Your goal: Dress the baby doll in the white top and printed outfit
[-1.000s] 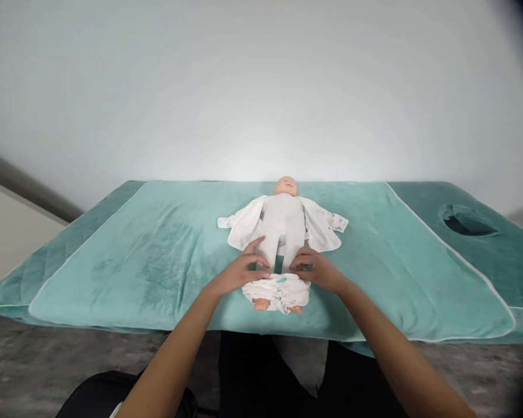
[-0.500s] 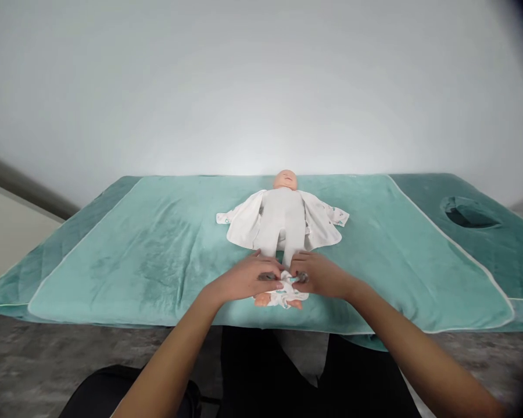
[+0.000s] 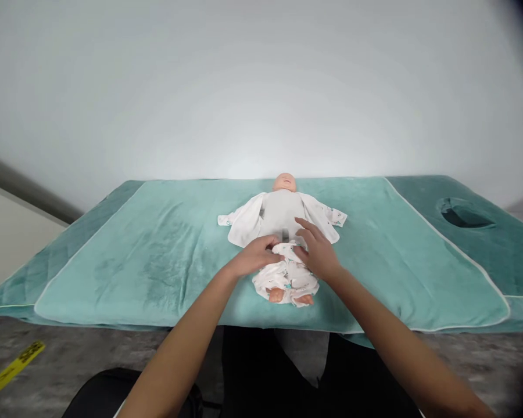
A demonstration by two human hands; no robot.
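A baby doll [image 3: 283,215] lies on its back on the table, head away from me. An open white jacket [image 3: 242,226] with printed cuffs is spread under its arms and sides. Patterned white baby pants [image 3: 283,276] cover its legs, bunched, with both feet showing at the hems. My left hand [image 3: 259,255] pinches the pants' waist on the left side. Over the right side of the waist is my right hand [image 3: 318,252], fingers apart, its thumb close to the cloth. Whether that thumb touches the fabric is unclear.
A green plush cover [image 3: 126,255] lies over the table, with a face hole [image 3: 466,213] at the right end. A pale wall [image 3: 261,87] stands behind. Below left are a black seat [image 3: 100,395] and yellow floor tape [image 3: 13,371].
Both hands have moved up from the doll's ankles to its hips. The pants have been drawn up over the legs. My right hand's fingers have opened.
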